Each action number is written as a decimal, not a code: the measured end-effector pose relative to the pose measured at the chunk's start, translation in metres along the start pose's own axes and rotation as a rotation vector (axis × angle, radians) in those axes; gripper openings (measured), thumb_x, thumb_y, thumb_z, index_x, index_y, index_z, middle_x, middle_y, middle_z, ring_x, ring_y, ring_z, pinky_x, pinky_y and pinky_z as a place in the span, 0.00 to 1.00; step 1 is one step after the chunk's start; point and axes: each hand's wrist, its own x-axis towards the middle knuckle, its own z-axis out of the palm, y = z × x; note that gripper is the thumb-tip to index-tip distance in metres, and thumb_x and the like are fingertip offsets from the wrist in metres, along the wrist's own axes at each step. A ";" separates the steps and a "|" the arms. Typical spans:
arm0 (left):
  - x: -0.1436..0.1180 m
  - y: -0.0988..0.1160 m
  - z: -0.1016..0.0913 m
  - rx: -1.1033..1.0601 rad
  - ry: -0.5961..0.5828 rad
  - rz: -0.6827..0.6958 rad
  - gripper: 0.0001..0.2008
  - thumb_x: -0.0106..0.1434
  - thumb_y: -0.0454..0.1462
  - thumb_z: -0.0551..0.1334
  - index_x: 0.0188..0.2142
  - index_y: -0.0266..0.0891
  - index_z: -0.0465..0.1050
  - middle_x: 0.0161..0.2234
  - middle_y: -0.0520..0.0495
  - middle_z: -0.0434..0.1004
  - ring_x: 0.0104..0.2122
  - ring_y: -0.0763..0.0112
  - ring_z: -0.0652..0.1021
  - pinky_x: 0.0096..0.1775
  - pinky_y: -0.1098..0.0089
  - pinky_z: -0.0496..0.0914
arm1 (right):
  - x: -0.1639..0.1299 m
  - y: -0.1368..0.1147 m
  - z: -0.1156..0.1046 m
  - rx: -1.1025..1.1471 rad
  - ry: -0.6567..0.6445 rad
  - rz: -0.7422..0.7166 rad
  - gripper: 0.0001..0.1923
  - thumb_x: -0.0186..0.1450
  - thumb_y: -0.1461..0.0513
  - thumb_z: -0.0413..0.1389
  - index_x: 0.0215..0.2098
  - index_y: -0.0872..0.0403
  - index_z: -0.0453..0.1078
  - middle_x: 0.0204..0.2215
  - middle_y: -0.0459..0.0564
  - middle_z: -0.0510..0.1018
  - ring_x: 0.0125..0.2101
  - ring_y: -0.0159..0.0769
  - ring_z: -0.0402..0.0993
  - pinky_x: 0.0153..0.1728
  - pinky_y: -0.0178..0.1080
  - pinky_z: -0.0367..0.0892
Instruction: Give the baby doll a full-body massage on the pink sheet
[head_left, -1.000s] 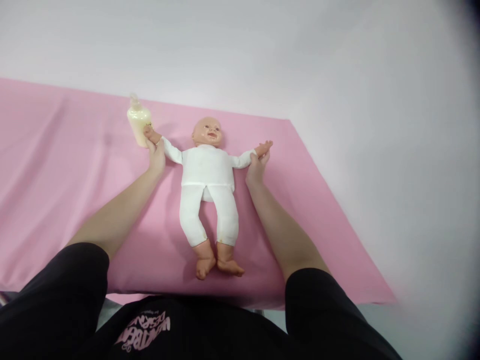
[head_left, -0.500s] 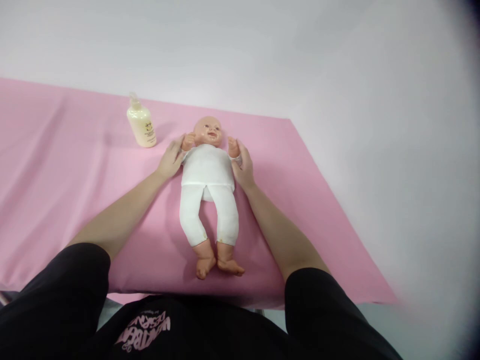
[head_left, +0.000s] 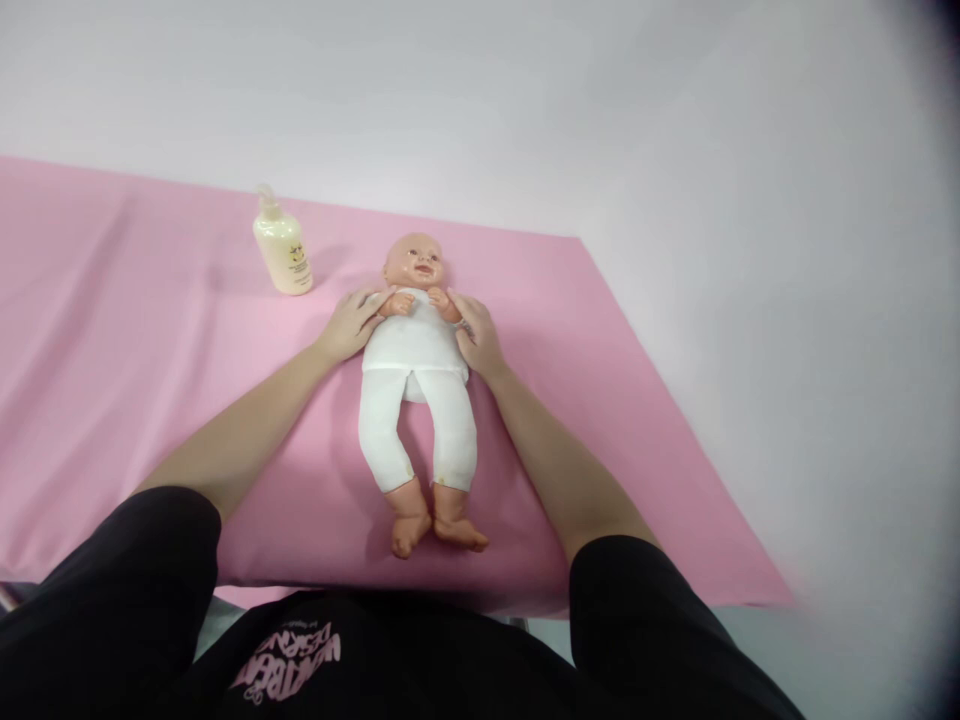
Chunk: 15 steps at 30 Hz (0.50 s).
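A baby doll [head_left: 415,345] in a white top and white trousers lies on its back, head away from me and bare feet toward me. My left hand [head_left: 354,325] grips the doll's arm on the left side, fingers behind it and thumb against the top. On the other side my right hand [head_left: 478,335] is closed around the other arm in the same way. Both of the doll's small hands rest over its upper chest, below the chin. Parts of its forearms are hidden by my fingers.
A pale yellow pump bottle [head_left: 283,245] stands to the left of the doll's head. The pink sheet [head_left: 600,430] covers the table, with folds at the left and a slanting edge at the right. A white surface lies beyond.
The doll's arms have swung inward, from beside its head to across its chest, with my two hands moving along with them. The doll's body and the bottle have stayed put.
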 end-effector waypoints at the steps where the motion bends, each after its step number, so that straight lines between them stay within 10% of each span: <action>1: 0.000 0.000 0.000 0.002 -0.001 0.001 0.33 0.80 0.54 0.45 0.72 0.37 0.65 0.61 0.32 0.73 0.60 0.48 0.73 0.65 0.47 0.65 | 0.000 0.000 0.000 0.001 -0.003 -0.002 0.37 0.64 0.66 0.47 0.71 0.48 0.65 0.65 0.54 0.76 0.65 0.48 0.71 0.71 0.59 0.63; 15: 0.001 -0.001 0.001 -0.083 0.021 -0.026 0.34 0.77 0.57 0.48 0.71 0.43 0.68 0.61 0.34 0.74 0.61 0.47 0.73 0.66 0.46 0.63 | 0.002 -0.001 -0.001 0.049 -0.020 0.002 0.31 0.72 0.60 0.45 0.71 0.45 0.65 0.65 0.51 0.76 0.65 0.48 0.71 0.70 0.59 0.63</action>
